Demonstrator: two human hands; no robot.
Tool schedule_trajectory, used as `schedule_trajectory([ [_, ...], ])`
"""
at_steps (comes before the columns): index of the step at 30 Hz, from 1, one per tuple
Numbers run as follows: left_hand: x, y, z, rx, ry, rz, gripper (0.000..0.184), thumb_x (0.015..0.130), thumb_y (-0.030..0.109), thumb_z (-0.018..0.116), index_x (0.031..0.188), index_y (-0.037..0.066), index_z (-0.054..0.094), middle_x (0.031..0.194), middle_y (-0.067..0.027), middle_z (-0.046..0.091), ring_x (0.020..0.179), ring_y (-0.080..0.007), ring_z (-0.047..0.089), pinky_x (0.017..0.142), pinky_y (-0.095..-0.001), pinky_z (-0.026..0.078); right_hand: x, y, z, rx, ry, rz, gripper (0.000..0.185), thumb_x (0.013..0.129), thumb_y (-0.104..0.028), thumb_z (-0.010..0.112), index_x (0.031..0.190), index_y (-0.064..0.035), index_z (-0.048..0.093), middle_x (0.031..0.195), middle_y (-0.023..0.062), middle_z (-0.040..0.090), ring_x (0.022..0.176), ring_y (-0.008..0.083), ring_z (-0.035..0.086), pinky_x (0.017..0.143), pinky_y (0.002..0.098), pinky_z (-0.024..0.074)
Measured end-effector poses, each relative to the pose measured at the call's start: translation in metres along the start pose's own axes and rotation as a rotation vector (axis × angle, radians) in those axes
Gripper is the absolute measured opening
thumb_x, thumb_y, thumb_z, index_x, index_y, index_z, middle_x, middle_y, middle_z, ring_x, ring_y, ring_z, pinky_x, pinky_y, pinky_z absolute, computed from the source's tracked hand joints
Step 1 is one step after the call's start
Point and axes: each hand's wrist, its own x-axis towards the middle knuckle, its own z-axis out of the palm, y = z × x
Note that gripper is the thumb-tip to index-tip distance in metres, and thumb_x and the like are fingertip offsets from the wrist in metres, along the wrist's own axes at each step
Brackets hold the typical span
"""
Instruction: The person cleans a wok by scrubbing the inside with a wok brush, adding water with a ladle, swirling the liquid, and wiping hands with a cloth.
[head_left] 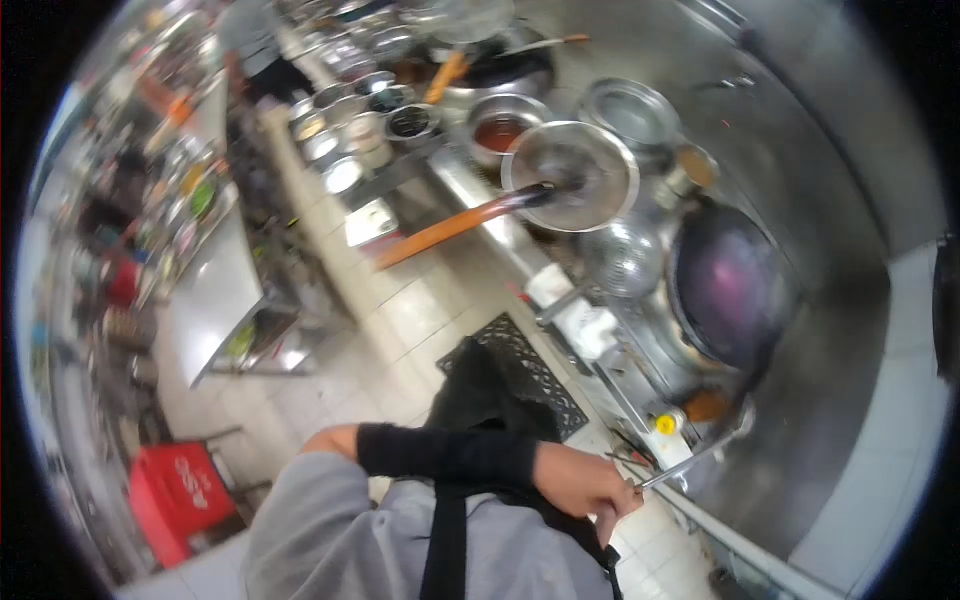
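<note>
My left arm, in a black sleeve, crosses in front of my body. At its end my left hand (590, 485) is closed around the end of a thin metal rod (690, 467). The rod slants up and right over the stove edge, below a dark wok (725, 285); its far end is blurred, so I cannot tell what tool it is. The wok sits tilted on the range with a pinkish glare inside. Beside it is a yellow-topped container (667, 425). My right hand does not show.
A large round strainer (590, 205) has its wooden handle (440, 237) jutting over the aisle. Near it are a perforated metal bowl (622, 258), a pot of red liquid (505, 135) and a metal pot (630, 112). A red stool (180, 495) and steel table (215, 310) stand left.
</note>
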Motion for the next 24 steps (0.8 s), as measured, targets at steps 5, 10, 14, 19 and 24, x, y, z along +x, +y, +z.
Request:
schedule_trajectory([
  [5, -0.035, -0.005, -0.057, 0.056, 0.025, -0.134, 0.025, 0.105, 0.016, 0.06, 0.121, 0.0, 0.07, 0.112, -0.0185, 0.072, 0.106, -0.0368, 0.067, 0.094, -0.0428, 0.052, -0.052, -0.189, 0.007, 0.138, -0.082, 0.22, 0.03, 0.102, -0.014, 0.063, 0.08, -0.0078, 0.043, 0.051, 0.0008, 0.042, 0.033, 0.0121, 0.041, 0.03, 0.0312, 0.0357],
  [10, -0.067, 0.007, -0.109, 0.053, 0.002, -0.117, 0.026, 0.105, 0.017, 0.059, 0.121, -0.001, 0.071, 0.115, -0.0174, 0.073, 0.11, -0.0357, 0.068, 0.097, -0.0411, 0.053, -0.056, -0.38, 0.092, -0.006, -0.191, -0.161, 0.011, 0.102, -0.009, 0.063, 0.103, 0.001, 0.061, 0.06, 0.0006, 0.051, 0.037, 0.0087, 0.046, 0.032, 0.0268, 0.0351],
  [14, -0.107, 0.009, -0.153, 0.021, 0.061, -0.076, 0.025, 0.104, 0.015, 0.059, 0.117, -0.003, 0.071, 0.111, -0.0194, 0.073, 0.108, -0.0365, 0.068, 0.095, -0.0423, 0.053, -0.02, -0.47, 0.193, 0.077, -0.378, -0.205, 0.023, 0.099, -0.005, 0.065, 0.12, 0.0036, 0.067, 0.061, -0.0011, 0.052, 0.038, 0.0073, 0.047, 0.033, 0.0254, 0.0321],
  [19, -0.187, -0.015, -0.208, 0.109, 0.186, -0.312, 0.025, 0.105, 0.013, 0.06, 0.123, 0.001, 0.071, 0.118, -0.0147, 0.073, 0.113, -0.0325, 0.068, 0.099, -0.0394, 0.053, 0.047, -0.549, 0.314, 0.329, -0.367, -0.247, 0.016, 0.097, -0.01, 0.068, 0.086, -0.0024, 0.06, 0.057, 0.0015, 0.053, 0.037, 0.0111, 0.049, 0.032, 0.0287, 0.0315],
  [24, -0.249, 0.008, -0.261, -0.236, 0.367, -0.437, 0.025, 0.106, 0.012, 0.06, 0.125, 0.001, 0.072, 0.117, -0.0079, 0.075, 0.112, -0.0171, 0.067, 0.099, -0.0302, 0.05, 0.135, -0.607, 0.384, 0.417, -0.269, -0.273, 0.016, 0.095, -0.01, 0.067, 0.084, -0.0022, 0.06, 0.058, 0.0039, 0.054, 0.039, 0.0129, 0.05, 0.035, 0.0285, 0.0377],
])
